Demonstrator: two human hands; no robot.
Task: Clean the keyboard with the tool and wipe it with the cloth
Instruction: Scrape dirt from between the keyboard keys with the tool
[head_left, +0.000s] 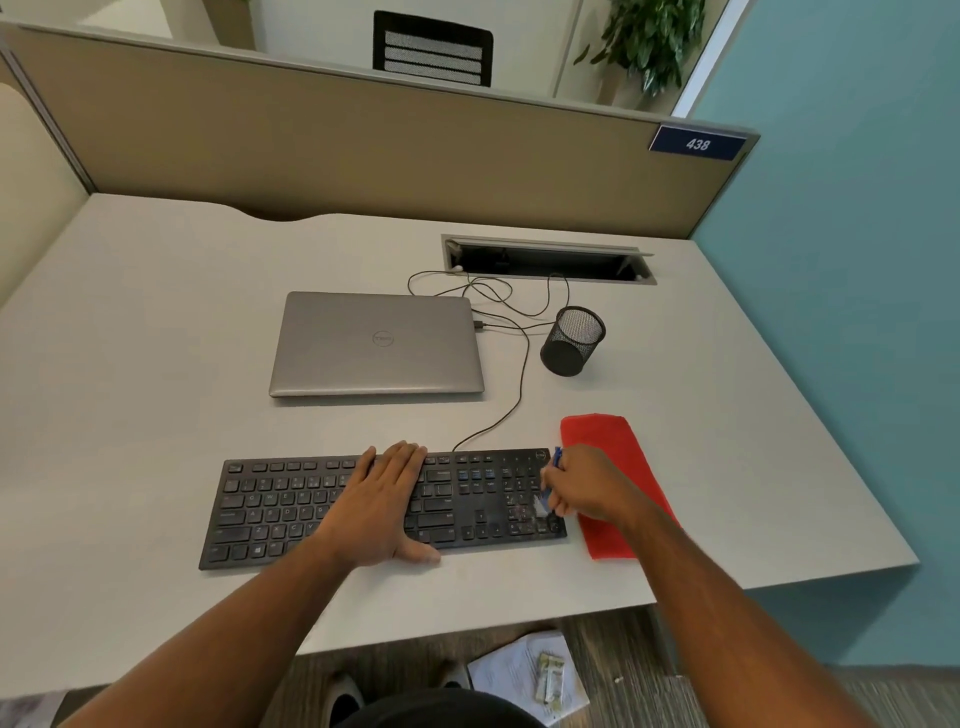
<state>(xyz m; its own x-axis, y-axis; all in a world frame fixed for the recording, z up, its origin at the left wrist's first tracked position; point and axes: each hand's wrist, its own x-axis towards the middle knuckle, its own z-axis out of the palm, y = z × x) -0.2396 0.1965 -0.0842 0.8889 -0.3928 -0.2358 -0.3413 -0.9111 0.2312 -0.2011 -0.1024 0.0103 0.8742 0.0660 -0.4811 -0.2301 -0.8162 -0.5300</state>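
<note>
1. Head view, task items: a black Dell keyboard (322, 512) lies on the near part of the grey desk (156, 322). A red cloth (610, 457) lies flat on the desk just beside the keyboard's right end, partly covered by the right forearm.
2. Head view, hands: the left hand (382, 506) rests flat on the middle keys, fingers straight and together, holding nothing. The right hand (584, 486) is curled around a small blue cleaning tool (550, 480), whose lower end meets the number pad; pale dust shows on those keys.
3. Head view, surroundings: a closed silver Dell laptop (376, 343) lies beyond the keyboard. A black mesh pen cup (571, 340) stands to its right. Black cables (498, 296) run from the laptop and keyboard toward an open cable hatch (545, 257) at the far side.
</note>
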